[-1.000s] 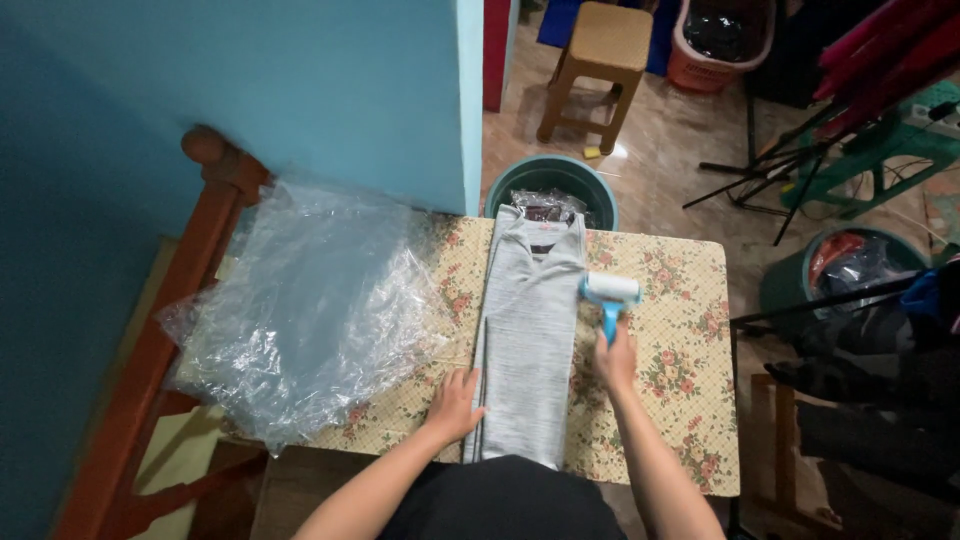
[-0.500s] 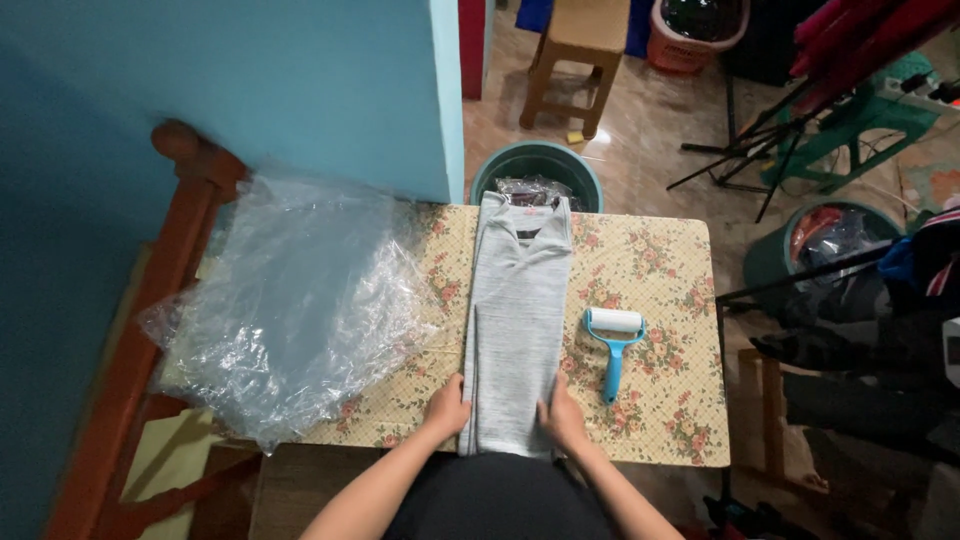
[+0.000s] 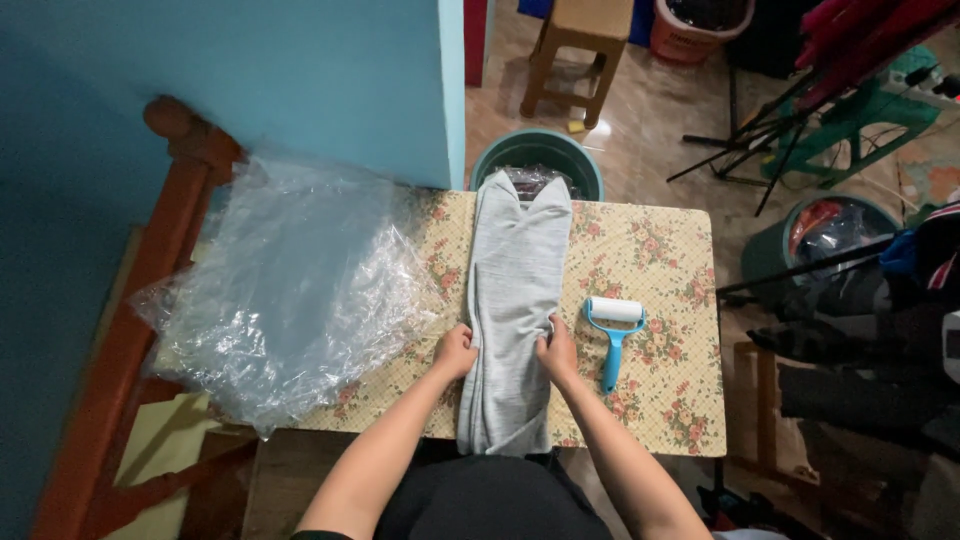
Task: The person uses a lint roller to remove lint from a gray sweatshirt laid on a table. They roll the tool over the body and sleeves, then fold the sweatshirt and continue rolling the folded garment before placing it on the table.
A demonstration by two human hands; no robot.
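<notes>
You're in a home, a cluttered utility corner: floral-cloth table (image 3: 660, 300) mid-frame, wooden stool (image 3: 575, 40) on tiled floor at top, lined bins (image 3: 535, 160) beyond the table, folded drying rack (image 3: 830, 110) upper right, teal wall (image 3: 250, 80) upper left.

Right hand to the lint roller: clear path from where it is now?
Probably yes. The right hand grips the grey garment's right edge, and the lint roller lies just beside it on the floral tablecloth, nothing between.

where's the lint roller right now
In the head view the lint roller lies on the floral table, just right of the grey garment and close to the right hand, which grips the garment's edge.
</notes>
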